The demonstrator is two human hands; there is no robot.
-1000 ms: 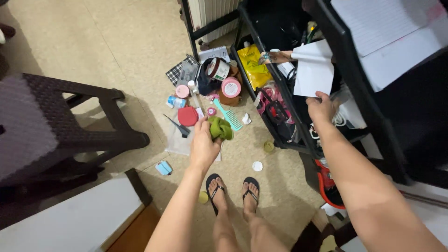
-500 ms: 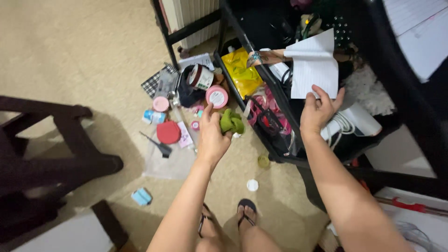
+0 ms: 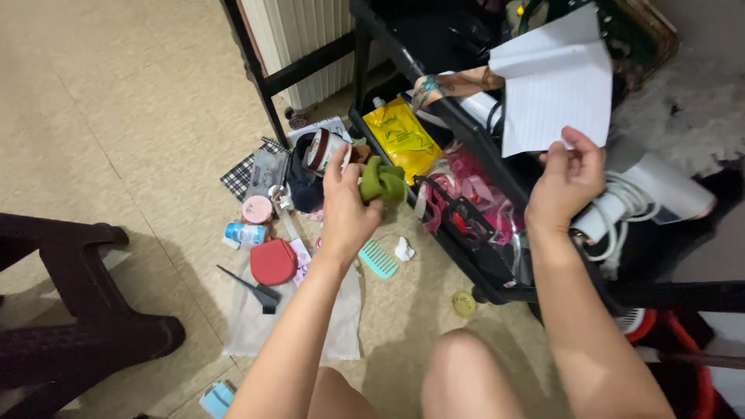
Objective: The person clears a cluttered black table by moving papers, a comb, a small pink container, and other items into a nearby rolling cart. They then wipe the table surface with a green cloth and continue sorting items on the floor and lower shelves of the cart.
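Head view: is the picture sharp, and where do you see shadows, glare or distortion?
Head view: mostly sharp, though the left hand with the green cloth is slightly soft; wide-angle lens stretches both forearms toward the bottom edge; light is soft and even, with a dim shadow under the dark stool; the white paper in the right hand is bright but not blown out.

Light: warm, even indoor light, fairly bright on the floor point(image 3: 116, 116)
Shadows: soft, under the dark stool point(image 3: 70, 310)
Dark areas: black shelf point(image 3: 497, 264) interior
Blur: slight softness overall
Edges: wide-angle stretch
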